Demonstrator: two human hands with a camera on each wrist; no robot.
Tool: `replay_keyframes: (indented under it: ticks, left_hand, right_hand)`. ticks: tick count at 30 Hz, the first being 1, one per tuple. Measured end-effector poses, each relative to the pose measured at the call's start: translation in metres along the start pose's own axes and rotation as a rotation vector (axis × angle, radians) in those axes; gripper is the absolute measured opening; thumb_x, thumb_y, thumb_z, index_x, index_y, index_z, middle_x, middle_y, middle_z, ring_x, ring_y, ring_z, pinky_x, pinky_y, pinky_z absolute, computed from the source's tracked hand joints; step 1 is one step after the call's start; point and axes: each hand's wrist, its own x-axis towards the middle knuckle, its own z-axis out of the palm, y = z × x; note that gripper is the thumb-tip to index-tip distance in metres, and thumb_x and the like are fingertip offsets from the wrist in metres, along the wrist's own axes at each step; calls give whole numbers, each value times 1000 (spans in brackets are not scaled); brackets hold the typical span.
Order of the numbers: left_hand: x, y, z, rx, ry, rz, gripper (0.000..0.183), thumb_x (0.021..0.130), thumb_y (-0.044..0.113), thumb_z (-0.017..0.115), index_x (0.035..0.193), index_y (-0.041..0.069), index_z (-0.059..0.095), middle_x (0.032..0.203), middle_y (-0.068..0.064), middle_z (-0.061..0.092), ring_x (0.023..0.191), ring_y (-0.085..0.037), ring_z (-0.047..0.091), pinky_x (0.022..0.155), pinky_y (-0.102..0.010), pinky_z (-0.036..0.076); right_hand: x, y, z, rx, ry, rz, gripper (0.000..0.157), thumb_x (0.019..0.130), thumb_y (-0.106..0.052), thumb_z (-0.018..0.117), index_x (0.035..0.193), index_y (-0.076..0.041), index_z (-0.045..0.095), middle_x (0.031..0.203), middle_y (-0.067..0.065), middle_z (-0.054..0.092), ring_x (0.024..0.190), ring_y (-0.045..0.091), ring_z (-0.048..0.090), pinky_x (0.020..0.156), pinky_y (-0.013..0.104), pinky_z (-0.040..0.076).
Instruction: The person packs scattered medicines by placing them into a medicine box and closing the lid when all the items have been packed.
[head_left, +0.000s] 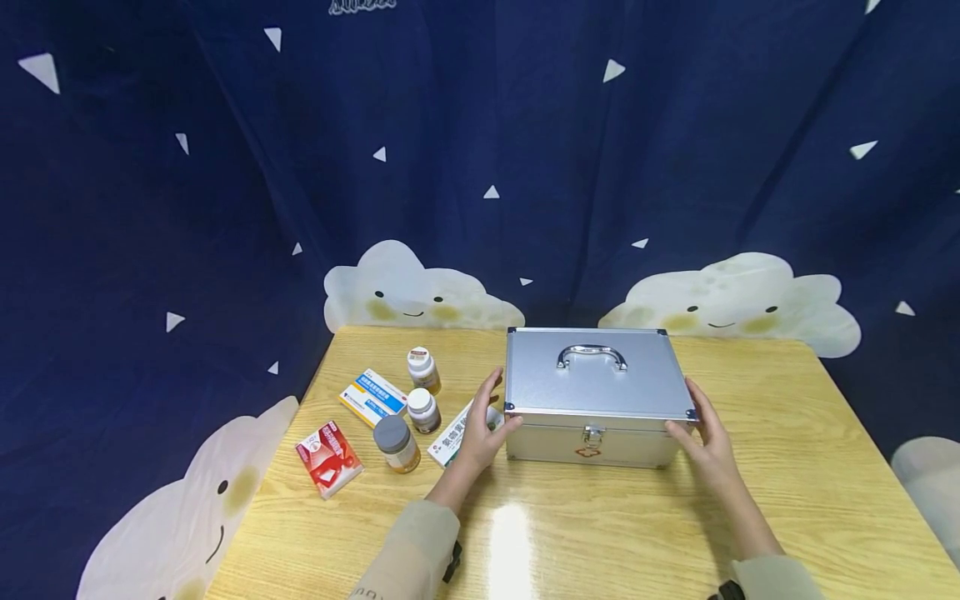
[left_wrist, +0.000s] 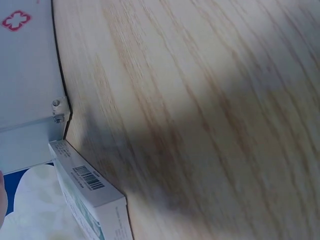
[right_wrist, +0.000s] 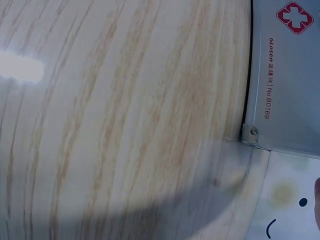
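A silver first-aid case (head_left: pixel 592 375) stands on the table with its lid down; a chrome carrying handle (head_left: pixel 592 352) is on top and a latch (head_left: pixel 593 435) at the front. My left hand (head_left: pixel 480 433) is at the case's left side, fingers spread, thumb by the front left corner. On the opposite side, my right hand (head_left: pixel 708 446) has its fingers along the wall and its thumb at the front right corner. A white medicine box (head_left: pixel 452 437) lies flat beside the left hand, partly hidden by it. The left wrist view shows this box (left_wrist: pixel 92 192) close to the case.
Left of the case are a grey-capped bottle (head_left: pixel 397 446), two white-capped bottles, one nearer (head_left: pixel 423 410) and one farther (head_left: pixel 423 371), a blue-and-white box (head_left: pixel 373 398) and a red box (head_left: pixel 328 460). A dark blue curtain (head_left: pixel 540 167) hangs behind the wooden table (head_left: pixel 810 483).
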Motion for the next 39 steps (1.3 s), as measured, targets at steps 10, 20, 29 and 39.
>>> replay_keyframes:
  ticks: [10,20,29,39]
  left_hand:
    - [-3,-37,10,52,7,62,77,84,40,61,140,-2,28,141,-14,36,126,-28,38,88,-53,42]
    - [-4,-31,11,95,7,33,77,83,35,64,139,-5,28,141,-22,32,127,-32,36,92,-45,43]
    - [-2,-28,10,147,23,-1,80,83,52,57,141,3,31,140,-19,36,126,-29,39,92,-42,43]
    - [12,-4,10,167,113,27,65,79,26,68,132,-3,43,125,-20,51,112,-32,50,85,-42,47]
  right_hand:
    - [-1,4,5,-29,47,12,70,83,3,60,144,-12,28,144,-2,34,122,-4,34,97,6,25]
    - [-4,1,5,-72,72,33,68,84,-1,61,143,-17,31,144,-6,33,126,-3,29,99,7,21]
    - [-2,-13,5,-139,98,57,66,83,-2,63,141,-12,34,142,1,36,121,-8,31,98,8,22]
    - [7,-33,2,-201,135,95,59,82,-6,65,136,-8,43,135,12,45,111,-12,36,101,19,27]
